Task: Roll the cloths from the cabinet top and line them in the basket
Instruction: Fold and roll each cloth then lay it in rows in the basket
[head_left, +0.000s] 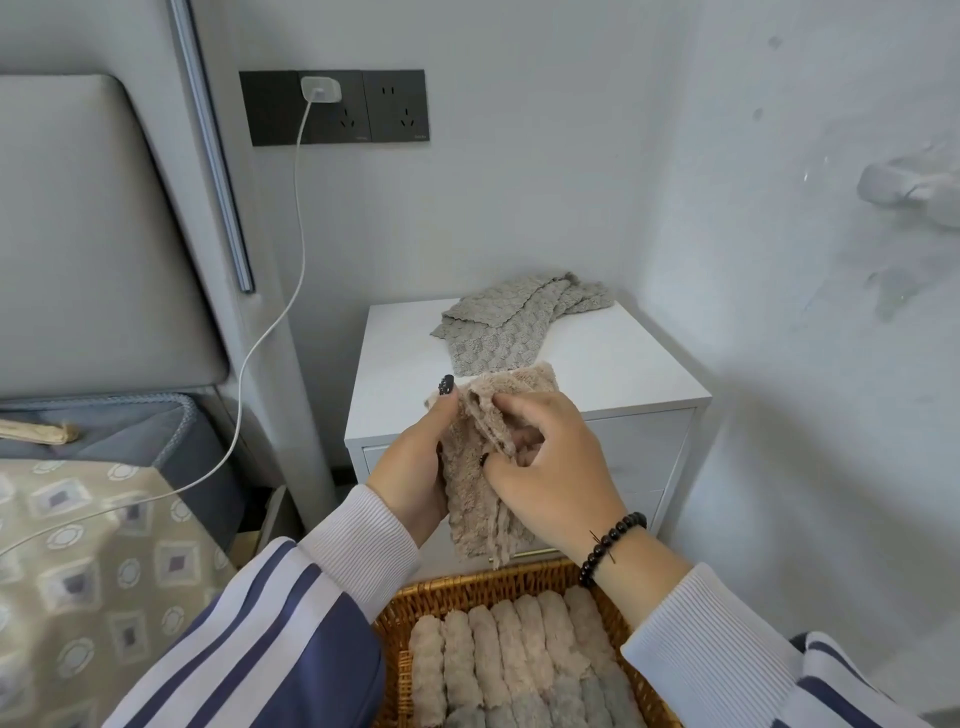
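Both hands raised: left hand (410, 462) and right hand (550, 457) pinch the beige cloth (470, 499), which hangs below, seemingly folded.

Seven beige rolls (511, 652) are counted in one basket (467, 582); one beige cloth (480, 467) and two hands are seen.

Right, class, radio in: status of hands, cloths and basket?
Left hand and right hand both grip beige cloth, not yet rolled. Grey cloths wait on cabinet top. Basket holds lined rolls. Nothing blocking.
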